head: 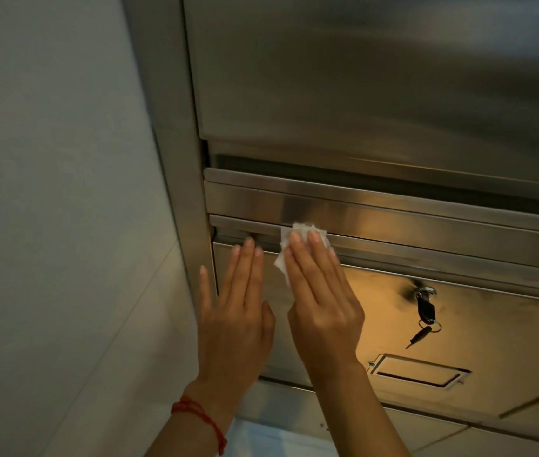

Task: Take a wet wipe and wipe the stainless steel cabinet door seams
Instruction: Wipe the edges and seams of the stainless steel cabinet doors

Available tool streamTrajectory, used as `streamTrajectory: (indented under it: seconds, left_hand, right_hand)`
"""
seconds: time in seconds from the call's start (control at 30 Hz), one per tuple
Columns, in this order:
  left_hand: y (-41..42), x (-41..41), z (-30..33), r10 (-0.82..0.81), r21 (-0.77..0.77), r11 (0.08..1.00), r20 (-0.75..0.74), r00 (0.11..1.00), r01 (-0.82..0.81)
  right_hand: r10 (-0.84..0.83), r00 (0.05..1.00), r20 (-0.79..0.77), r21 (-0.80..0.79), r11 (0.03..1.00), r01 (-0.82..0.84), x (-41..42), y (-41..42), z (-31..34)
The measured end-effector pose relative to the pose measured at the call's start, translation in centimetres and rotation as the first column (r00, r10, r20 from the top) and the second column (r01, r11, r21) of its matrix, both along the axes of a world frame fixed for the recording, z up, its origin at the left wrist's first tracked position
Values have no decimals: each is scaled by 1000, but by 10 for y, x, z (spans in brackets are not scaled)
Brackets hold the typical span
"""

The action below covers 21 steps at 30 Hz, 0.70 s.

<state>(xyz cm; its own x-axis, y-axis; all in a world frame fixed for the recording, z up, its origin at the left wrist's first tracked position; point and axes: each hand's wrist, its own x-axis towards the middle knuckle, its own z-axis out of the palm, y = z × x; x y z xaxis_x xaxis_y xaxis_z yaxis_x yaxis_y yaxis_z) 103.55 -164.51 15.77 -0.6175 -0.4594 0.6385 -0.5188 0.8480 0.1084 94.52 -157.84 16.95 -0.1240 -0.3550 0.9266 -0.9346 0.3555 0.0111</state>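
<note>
My right hand (pixel 322 301) flat, pressing wet wipe (pixel 294 240) onto door seam (pixel 393 245); left hand (pixel 235 311) flat, released, beside wipe. Risk: wipe bunches, skips groove; fingers snag keys (pixel 424 311) right of wipe.

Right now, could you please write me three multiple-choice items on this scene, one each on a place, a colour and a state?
1. Where is the wipe?
A. under the right hand, at the seam
B. on the floor
C. hanging from the key

2. What colour is the band on the left wrist?
A. blue
B. red
C. green

3. How does the left hand lie?
A. clenched in a fist
B. gripping the key
C. flat on the door

Answers: 1 A, fingers press it there; 2 B, red cord; 3 C, straight fingers.
</note>
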Motion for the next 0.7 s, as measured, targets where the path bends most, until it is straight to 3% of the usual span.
streamTrajectory:
  seconds: [0.23, 0.43, 0.7]
  left_hand:
    - [2, -2, -1, -4, 6, 1000, -10, 1000, 4]
    - [1, -1, 1, -8, 32, 999, -23, 1000, 8]
    - [1, -3, -2, 1, 15, 1000, -16, 1000, -1]
  right_hand:
    - [55, 998, -8, 42, 998, -55, 5, -10, 3]
    - [-22, 1000, -13, 8, 1000, 22, -4, 4, -1]
    - [48, 997, -64, 78, 996, -43, -3, -5, 3]
